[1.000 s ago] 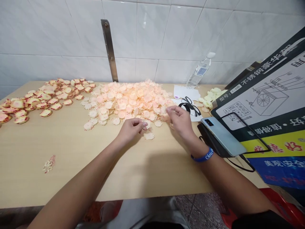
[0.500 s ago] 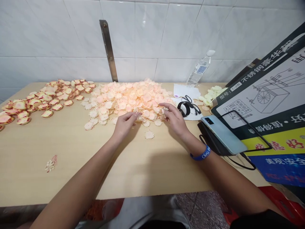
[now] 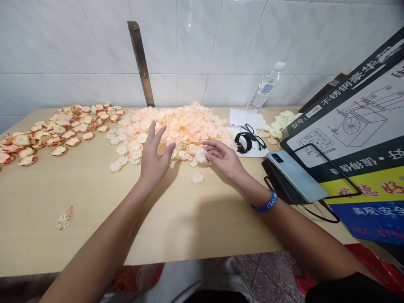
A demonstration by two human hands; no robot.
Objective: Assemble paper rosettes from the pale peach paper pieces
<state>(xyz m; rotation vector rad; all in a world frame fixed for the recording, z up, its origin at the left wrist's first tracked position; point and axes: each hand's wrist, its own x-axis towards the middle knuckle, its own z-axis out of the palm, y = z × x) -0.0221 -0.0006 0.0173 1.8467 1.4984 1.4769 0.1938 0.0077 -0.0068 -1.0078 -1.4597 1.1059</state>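
Note:
A heap of pale pink, frilly-edged artificial flower pieces (image 3: 186,122) lies on the table in front of me. My left hand (image 3: 154,158) is over the heap's front edge, fingers spread, with nothing in it. To its right, my right hand (image 3: 225,160) has its thumb and fingers close together at a pale flower piece (image 3: 201,155), which it seems to pinch by the edge. One loose flower piece (image 3: 197,177) lies flat on the table just below the heap, between my hands.
Red-edged flower pieces (image 3: 59,130) spread over the table's left. A small cluster of bits (image 3: 65,217) lies nearer me. At right are a water bottle (image 3: 265,88), glasses (image 3: 259,141), a black band (image 3: 243,143), a phone (image 3: 296,175) and a large printed box (image 3: 350,126).
My left hand has opened from a pinch, turned upward and moved slightly left. My right hand has shifted a little left, a pale flower piece now showing at its fingertips.

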